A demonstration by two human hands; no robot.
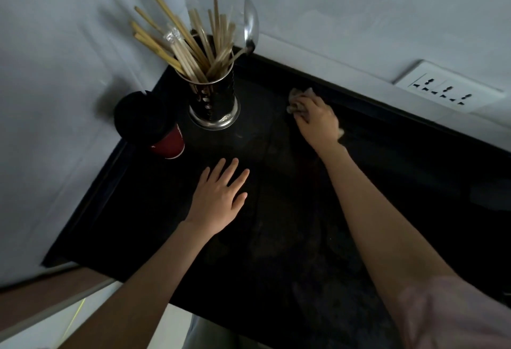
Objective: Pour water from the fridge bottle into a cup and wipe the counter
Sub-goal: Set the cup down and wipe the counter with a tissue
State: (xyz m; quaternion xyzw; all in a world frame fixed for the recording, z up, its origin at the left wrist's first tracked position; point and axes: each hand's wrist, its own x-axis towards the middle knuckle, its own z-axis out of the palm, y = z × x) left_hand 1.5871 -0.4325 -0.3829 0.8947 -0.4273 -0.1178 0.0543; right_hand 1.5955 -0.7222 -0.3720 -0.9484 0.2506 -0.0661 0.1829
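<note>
Two hands work: our right hand bunches the soft cloth (limp, best gripped wadded) upper right; left hand lies flat, fingers spread, on the surface.

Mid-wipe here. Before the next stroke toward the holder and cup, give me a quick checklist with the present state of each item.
1. Cloth in grip: right hand holds the crumpled cloth against the counter near the back wall. ok.
2. Brace: left hand lies flat on the counter, fingers straight, holding nothing. ok.
3. Path to the left: the utensil holder stands upright beside the cloth, apart from it. ok, but close.
4. Red cup upright near the left edge, lid on. ok.
5. Water in the cup: cannot tell, the lid hides it.
6. Counter clean: cannot tell, the surface is dark with faint streaks.
</note>
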